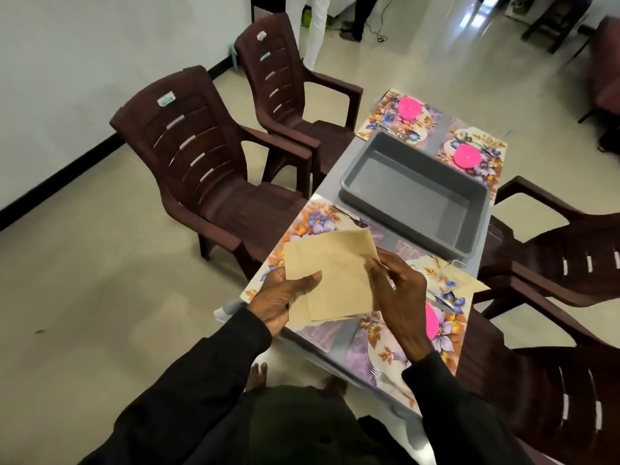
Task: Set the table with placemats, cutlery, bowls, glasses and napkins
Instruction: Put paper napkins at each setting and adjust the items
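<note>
I hold a stack of beige napkins (pixel 335 273) above the near left floral placemat (pixel 312 223). My left hand (pixel 281 300) grips the stack's lower left corner, thumb on top. My right hand (pixel 399 290) pinches the right edge of the top napkin. A fork (pixel 349 214) lies at that placemat's far edge. The near right placemat (pixel 446 333) carries a pink bowl (pixel 431 320), a clear glass (pixel 446 273), a napkin (pixel 473 284) and a fork (pixel 377 373). Two far placemats (pixel 375 119) (pixel 493 142) each hold a pink bowl (pixel 409 107) (pixel 467 155).
An empty grey plastic tub (pixel 416 189) sits in the middle of the narrow grey table (pixel 339 169). Dark brown plastic chairs stand on the left (pixel 201 156) (pixel 285 82) and on the right (pixel 563 250). People's legs (pixel 315 25) are at the far end of the room.
</note>
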Motion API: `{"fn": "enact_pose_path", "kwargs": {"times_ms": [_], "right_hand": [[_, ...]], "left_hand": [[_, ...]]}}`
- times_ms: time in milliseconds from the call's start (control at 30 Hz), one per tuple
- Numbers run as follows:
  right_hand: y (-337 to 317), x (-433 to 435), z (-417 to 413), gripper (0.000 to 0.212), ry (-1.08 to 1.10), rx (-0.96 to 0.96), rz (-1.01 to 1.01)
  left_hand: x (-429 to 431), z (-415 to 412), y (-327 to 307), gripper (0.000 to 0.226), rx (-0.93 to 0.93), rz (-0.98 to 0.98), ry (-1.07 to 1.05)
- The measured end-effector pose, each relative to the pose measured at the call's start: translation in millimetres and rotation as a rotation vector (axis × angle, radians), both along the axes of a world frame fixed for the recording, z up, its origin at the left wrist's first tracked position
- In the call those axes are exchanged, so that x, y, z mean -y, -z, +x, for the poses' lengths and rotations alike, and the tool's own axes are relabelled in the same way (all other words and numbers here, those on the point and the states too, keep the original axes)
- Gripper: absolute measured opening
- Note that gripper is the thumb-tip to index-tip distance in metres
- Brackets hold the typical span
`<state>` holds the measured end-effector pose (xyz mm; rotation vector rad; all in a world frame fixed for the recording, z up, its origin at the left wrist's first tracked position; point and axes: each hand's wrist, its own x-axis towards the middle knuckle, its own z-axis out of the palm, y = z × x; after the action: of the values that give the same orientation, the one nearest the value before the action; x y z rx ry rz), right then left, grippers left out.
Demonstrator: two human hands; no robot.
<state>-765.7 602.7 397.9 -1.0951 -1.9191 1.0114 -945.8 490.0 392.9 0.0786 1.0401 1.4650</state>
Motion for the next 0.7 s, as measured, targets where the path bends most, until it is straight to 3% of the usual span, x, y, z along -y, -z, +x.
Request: {"fn": "enact_pose_path", "kwargs": {"times_ms": [133,367,500,633,700], "right_hand": [[-14,16,-9,0.027,-0.136,-0.041,0.063],[-14,11,-7,0.03,-0.441,-0.027,0.199],[-16,7,-10,0.04,-0.558,0.004,0.148],[-21,4,-15,0.043,-0.553,-0.04,0.029],[-17,-1,-21,0.032,-0.462,-0.037,0.011]], "left_hand": [[2,-12,-5,0.026,0.067,-0.027,-0.029],[-4,-27,-14,0.038,0.137,-0.001,-0.041],[-7,-37,-23,0.043,0.243,0.021,-0.064],[-10,-38,-18,0.041,0.096,-0.002,0.005],[-10,-39,-10,0.039,0.031,-0.033,0.01]]}}
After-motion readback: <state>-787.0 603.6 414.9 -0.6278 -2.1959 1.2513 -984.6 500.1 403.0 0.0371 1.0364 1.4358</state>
